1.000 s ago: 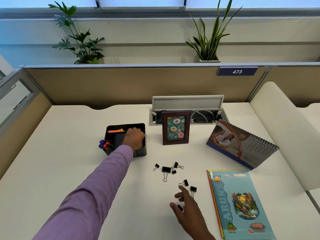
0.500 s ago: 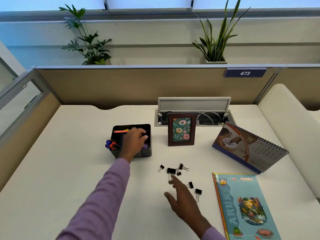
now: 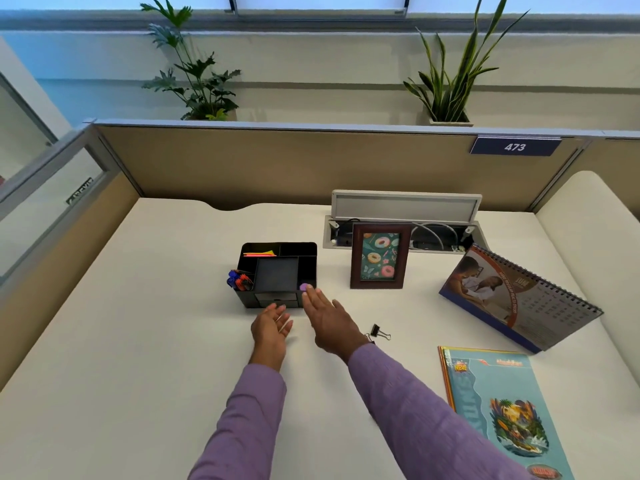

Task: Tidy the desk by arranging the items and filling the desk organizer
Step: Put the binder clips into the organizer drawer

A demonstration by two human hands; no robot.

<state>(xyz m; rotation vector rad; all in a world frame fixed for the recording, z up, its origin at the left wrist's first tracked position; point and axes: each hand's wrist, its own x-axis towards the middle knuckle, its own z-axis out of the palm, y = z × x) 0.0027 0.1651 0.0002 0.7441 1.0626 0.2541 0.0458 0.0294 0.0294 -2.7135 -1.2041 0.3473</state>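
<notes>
A black desk organizer [image 3: 279, 244] stands mid-desk, with blue and red pens [image 3: 239, 280] in its left slot, bright sticky notes [image 3: 259, 253] at the back and a purple round item [image 3: 304, 287] in the front right slot. My left hand [image 3: 272, 329] hovers just in front of the organizer, fingers apart, holding nothing. My right hand [image 3: 329, 322] lies flat, palm down, fingertips at the organizer's front right corner. One black binder clip [image 3: 379, 331] shows just right of that wrist. Any other clips are hidden under the hand.
A wooden photo frame [image 3: 379, 256] stands right of the organizer. Behind it is an open cable box [image 3: 405, 220]. A spiral desk calendar [image 3: 512, 299] stands at the right, and a blue book [image 3: 498, 410] lies near the front right. Partition walls enclose the desk.
My left hand came out of the organizer and down to the desk in front of it. My right hand moved forward and left over the clips, and only one clip still shows.
</notes>
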